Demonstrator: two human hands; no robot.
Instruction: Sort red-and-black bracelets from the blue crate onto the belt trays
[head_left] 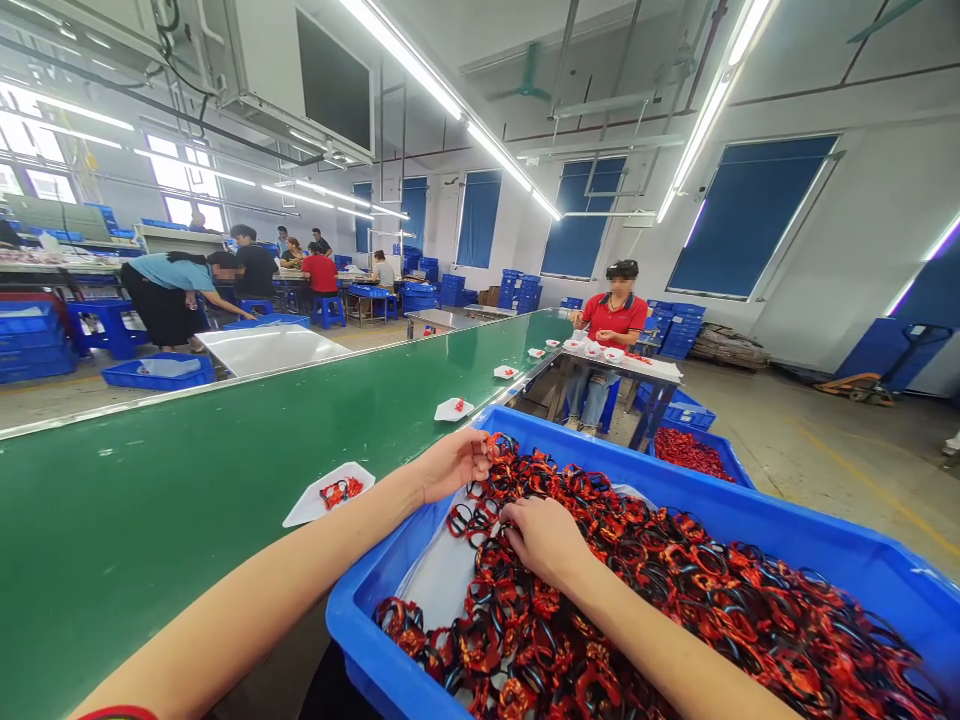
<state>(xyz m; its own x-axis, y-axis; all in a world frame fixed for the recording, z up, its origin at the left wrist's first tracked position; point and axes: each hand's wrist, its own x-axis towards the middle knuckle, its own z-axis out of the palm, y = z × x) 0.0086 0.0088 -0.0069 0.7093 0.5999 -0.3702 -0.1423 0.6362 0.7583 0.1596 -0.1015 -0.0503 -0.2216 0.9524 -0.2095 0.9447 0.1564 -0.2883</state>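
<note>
A blue bin in front of me holds a heap of red-and-black rings, black bands with shiny red trim. At its far left corner, my left hand is closed, its fingertips pinching a red-and-black ring. My right hand reaches into the heap with its fingers curled down. Its fingertips are partly hidden, so I cannot make out what they grip. White lining shows at the bin's left side, beneath the rings.
Left of the bin runs a green conveyor belt. On it stand several white trays, the nearest white tray with red pieces inside. A co-worker in a red shirt sits at a table beyond. Another blue bin stands on the floor.
</note>
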